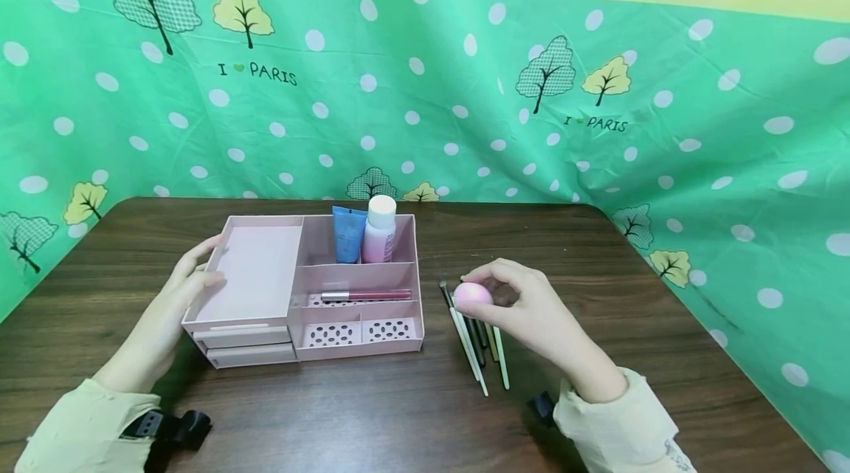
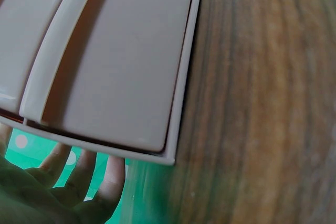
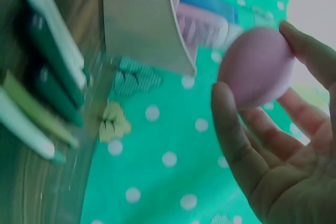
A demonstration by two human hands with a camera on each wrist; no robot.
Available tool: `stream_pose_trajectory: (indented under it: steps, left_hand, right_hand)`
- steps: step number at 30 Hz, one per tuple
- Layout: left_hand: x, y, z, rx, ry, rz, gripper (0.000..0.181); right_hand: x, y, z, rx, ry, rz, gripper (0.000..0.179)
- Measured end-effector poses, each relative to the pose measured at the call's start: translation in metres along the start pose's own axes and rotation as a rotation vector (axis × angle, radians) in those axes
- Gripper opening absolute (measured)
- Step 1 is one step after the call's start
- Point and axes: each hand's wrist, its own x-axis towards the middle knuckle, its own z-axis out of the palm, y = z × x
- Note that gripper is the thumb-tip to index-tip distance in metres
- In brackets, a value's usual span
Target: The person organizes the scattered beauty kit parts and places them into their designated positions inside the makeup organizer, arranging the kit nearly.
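Grip of the right hand [image 1: 538, 311] pinches a pink egg-shaped sponge [image 1: 473, 294] between thumb and fingertips, above several slim brushes [image 1: 470, 351] lying right of a pale pink organizer [image 1: 259, 266]. The left hand [image 1: 159, 318], fingers spread, rests against the organizer's left side, apparently to steady it. Its back section holds a blue tube [image 1: 348, 238] and a white-capped bottle [image 1: 378, 243], probably upright for their height; a slender pink stick [image 1: 381, 295] lies flat in the middle row. A dark wooden counter [image 1: 372, 414] carries everything.
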Motion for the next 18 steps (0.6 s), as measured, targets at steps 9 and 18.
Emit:
stream_pose_trajectory:
  steps: [9,18]
  left_hand:
    - [-0.003,0.001,0.002,-0.008,0.0,-0.004,0.062]
    - [-0.002,0.002,0.003,-0.01,0.005,0.006,0.063]
  right_hand:
    - [-0.001,-0.016,0.021,0.148,0.08,-0.119,0.025]
    - [0.002,-0.023,0.03,0.086,0.036,-0.307,0.025]
